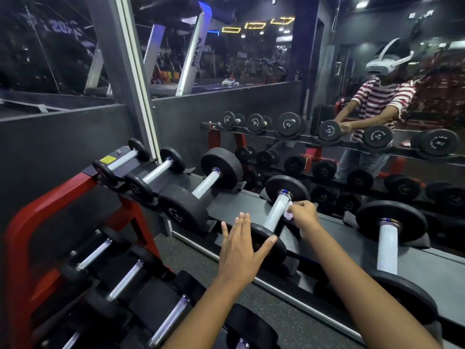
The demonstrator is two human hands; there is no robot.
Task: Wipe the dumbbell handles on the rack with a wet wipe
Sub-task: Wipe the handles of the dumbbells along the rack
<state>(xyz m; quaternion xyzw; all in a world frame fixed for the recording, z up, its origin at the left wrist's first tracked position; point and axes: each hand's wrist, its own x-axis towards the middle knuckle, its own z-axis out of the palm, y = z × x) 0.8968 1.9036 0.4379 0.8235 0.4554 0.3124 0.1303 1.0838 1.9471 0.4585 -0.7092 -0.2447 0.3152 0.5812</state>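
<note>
Head view: right hand pinches limp wet wipe against rigid knurled handle; flat, fingers-straight left hand steadies heavy dumbbell plate.

right hand w/ wipe on dumbbell handle, left hand flat on plate

dumbbell handles: knurled bright metal | weight heads: matt black rubber | rack frame: glossy red paint

Silver knurled dumbbell handle lies on the rack; seemingly pale wet wipe touching it.
</note>
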